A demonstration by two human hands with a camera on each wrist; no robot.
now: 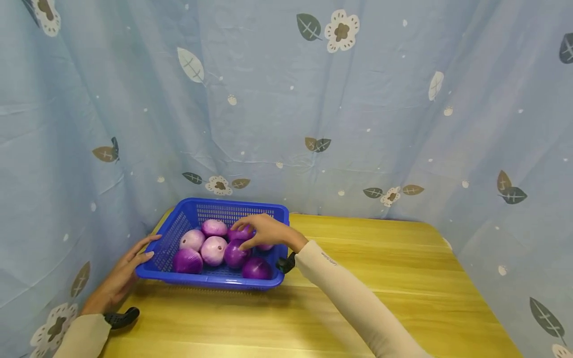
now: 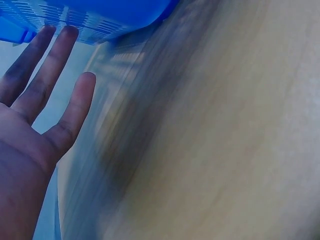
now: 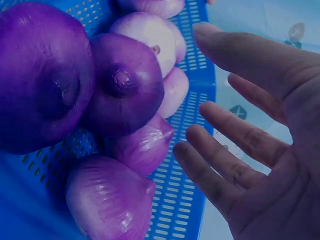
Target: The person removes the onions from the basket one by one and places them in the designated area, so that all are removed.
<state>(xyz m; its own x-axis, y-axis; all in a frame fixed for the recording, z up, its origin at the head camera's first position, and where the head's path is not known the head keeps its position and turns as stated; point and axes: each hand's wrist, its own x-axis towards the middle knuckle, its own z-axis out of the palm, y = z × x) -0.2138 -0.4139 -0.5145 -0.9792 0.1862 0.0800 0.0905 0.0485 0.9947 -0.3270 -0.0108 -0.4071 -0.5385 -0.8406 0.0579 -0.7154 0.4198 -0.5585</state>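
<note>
A blue plastic basket (image 1: 208, 281) holds several onions, some pale pink like one in the middle (image 1: 213, 250), others deep purple like one at the front right (image 1: 257, 269). My left hand (image 1: 122, 279) is at the basket's left end, fingertips by the rim. Its fingers (image 2: 49, 75) look straight and spread below the slotted wall in the left wrist view. Over the right half of the basket my right hand (image 1: 265, 230) reaches down, thumb beside a purple onion (image 1: 236, 254). The right wrist view shows its fingers (image 3: 240, 135) spread and apart from the onions.
The basket stands on a yellow wood-grain table (image 1: 358, 278), near its left side. A blue curtain (image 1: 268, 99) with leaves and flowers hangs behind and at both sides. Dark straps (image 1: 122, 318) sit at both wrists, below beige sleeves (image 1: 353, 298).
</note>
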